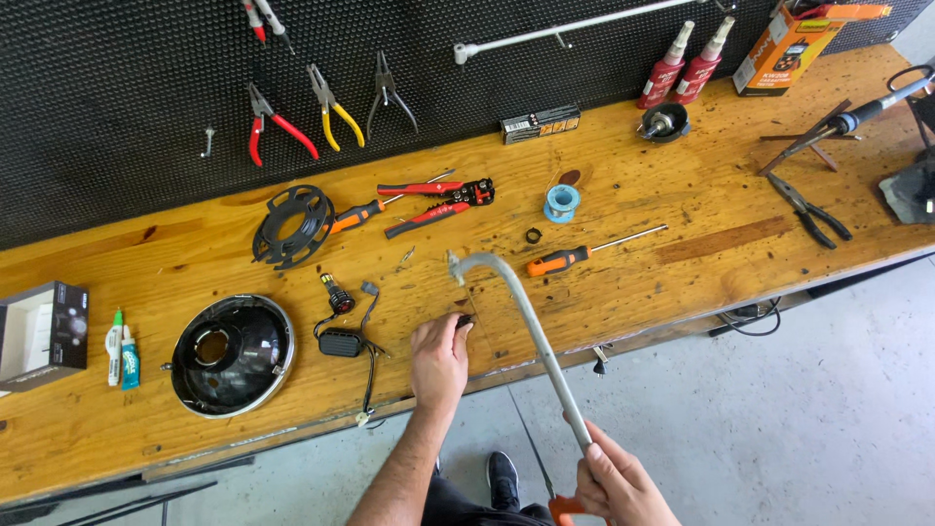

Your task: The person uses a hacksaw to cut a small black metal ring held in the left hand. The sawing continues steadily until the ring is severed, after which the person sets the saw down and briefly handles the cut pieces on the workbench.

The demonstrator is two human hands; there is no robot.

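Note:
My right hand (614,484) grips a hacksaw (531,336) by its orange handle near the bottom edge; the grey frame reaches up over the wooden workbench (682,244), its front end near the bench middle. My left hand (438,358) rests on the bench near the front edge, fingertips pinching a small dark part (466,319) beside the saw frame. A black LED bulb with driver box and cable (343,331) lies just left of that hand.
A round headlight housing (232,355) sits front left, with glue tubes (122,356) and a box (39,331). An orange screwdriver (584,253), red wire strippers (438,203), solder spool (562,203), black reel (292,226) and pliers (808,206) lie on the bench. Pliers hang on the pegboard (146,88).

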